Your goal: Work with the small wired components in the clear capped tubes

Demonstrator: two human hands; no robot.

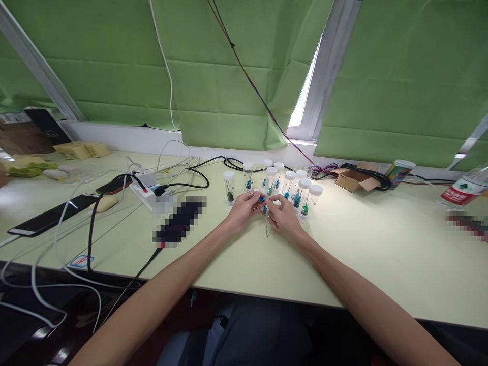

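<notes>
Fingertips of my left hand and my right hand meet over the table, both closed on a small blue piece with thin wire. A bent length of thin wire hangs below the fingers. What exactly the blue piece is, I cannot make out. Just behind and beside the hands stand several clear tubes with white caps, each with a small blue, green or dark wired piece inside. The leftmost tube holds a dark piece; the nearest right tube holds a green one.
To the left lie a power strip, tangled white cables, a black phone-like slab and a blurred dark device. An open cardboard box, a printed canister and a red-labelled bottle stand to the right.
</notes>
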